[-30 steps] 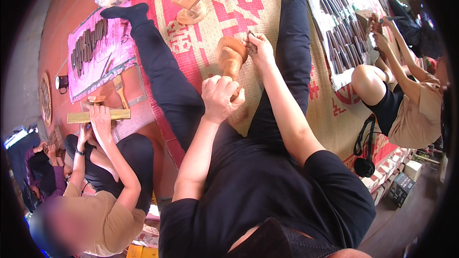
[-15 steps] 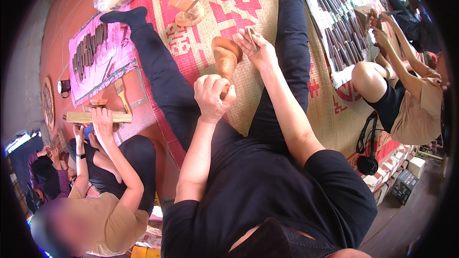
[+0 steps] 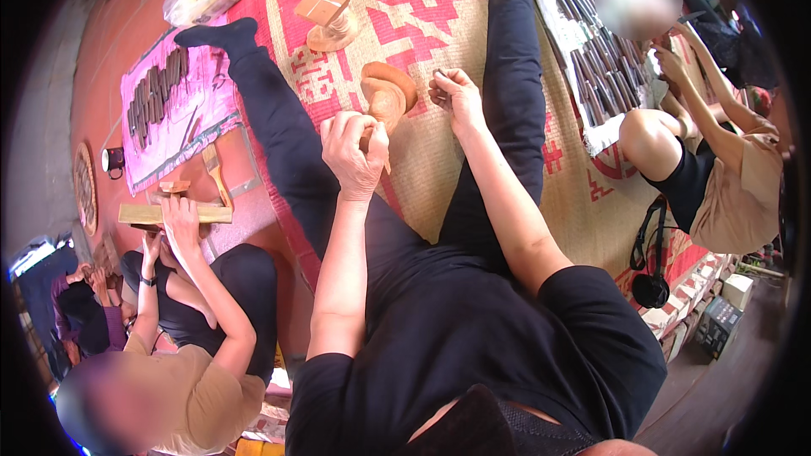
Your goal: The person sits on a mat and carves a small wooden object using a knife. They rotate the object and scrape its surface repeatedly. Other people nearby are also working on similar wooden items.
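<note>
Between my outstretched legs is a carved piece of reddish-brown wood (image 3: pixel 388 95), with a rounded, wider far end and a slimmer near part. My left hand (image 3: pixel 353 154) is closed around that near end, its fingers hiding part of the wood. Just right of the wood and apart from it, my right hand (image 3: pixel 459 101) has its fingers curled in. A small dark tip shows at its fingertips, belonging to a thin tool mostly hidden in the grip.
On the patterned mat (image 3: pixel 439 0) beyond stands a wooden block on a round base (image 3: pixel 325 13). Carving tools (image 3: pixel 159 93) lie on a pink cloth at left, with more tools (image 3: pixel 604 67) on a white cloth at right. Co-workers sit on both sides; the left one holds a wooden board (image 3: pixel 144 214).
My left hand has moved slightly left and nearer with the wooden piece, tilting it. My right hand has turned, its fingers curling in around the thin tool.
</note>
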The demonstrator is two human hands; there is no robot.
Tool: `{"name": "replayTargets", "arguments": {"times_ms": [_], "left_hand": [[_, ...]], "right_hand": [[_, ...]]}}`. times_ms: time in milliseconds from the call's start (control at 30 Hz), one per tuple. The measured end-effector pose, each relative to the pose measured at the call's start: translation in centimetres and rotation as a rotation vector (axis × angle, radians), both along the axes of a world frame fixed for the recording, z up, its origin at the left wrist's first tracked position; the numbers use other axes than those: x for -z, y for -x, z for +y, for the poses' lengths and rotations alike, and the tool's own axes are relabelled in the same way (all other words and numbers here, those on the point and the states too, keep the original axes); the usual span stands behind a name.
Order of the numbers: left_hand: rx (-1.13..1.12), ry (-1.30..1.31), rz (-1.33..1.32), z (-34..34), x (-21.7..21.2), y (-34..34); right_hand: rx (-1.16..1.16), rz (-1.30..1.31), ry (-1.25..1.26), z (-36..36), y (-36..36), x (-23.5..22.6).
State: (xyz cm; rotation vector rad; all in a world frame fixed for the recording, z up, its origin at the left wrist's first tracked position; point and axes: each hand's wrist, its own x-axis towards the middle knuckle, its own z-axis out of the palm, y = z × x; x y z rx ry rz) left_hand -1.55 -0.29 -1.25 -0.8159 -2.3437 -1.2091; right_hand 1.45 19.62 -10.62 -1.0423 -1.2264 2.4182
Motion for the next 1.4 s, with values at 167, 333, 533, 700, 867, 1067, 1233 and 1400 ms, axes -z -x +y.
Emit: {"name": "replayTargets", "arguments": {"times_ms": [167, 333, 533, 700, 867, 1067, 1233, 1400], "left_hand": [[0.022, 0.047, 0.047, 1.1, -0.1, 0.2], [0.016, 0.027, -0.039, 0.7, -0.1, 0.2], [-0.062, -0.059, -0.228, 1.5, -0.7, 0.8], [-0.169, -0.217, -0.437, 0.9, -0.2, 0.1], [-0.153, -0.144, -0.415, 1.7, -0.2, -1.7], [-0.054, 0.115, -0.121, 1.7, -1.3, -0.5], [-0.081, -0.032, -0.147, 0.5, 0.7, -0.3], [-0.171, -0.091, -0.241, 0.1, 1.1, -0.7]], "right_hand": [[0.029, 0.093, -0.095, -0.6, 0.6, -0.5], [-0.087, 0.104, -0.187, -2.6, 3.2, 1.7], [-0.155, -0.004, -0.391, -2.6, 3.3, -2.3], [-0.191, -0.012, -0.55, -2.8, 2.9, -2.6], [-0.202, 0.022, -0.55, -2.8, 3.2, 1.2], [-0.256, -0.056, -0.465, -2.4, 4.5, 3.4], [0.058, 0.056, -0.201, -2.2, 2.4, 2.3], [0.002, 0.081, -0.121, -2.8, 0.6, 1.4]]}}
